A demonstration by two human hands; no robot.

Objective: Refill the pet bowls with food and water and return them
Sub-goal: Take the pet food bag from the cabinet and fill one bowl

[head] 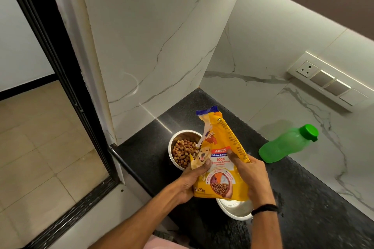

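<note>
I'm holding the yellow food bag (219,159), left hand (192,180) pinching its left edge, right hand (253,176) curled round its right side, beside the kibble-filled bowl (183,134).

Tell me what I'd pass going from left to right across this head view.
door frame → kibble bowl → bag → bottle → switch panel
</note>
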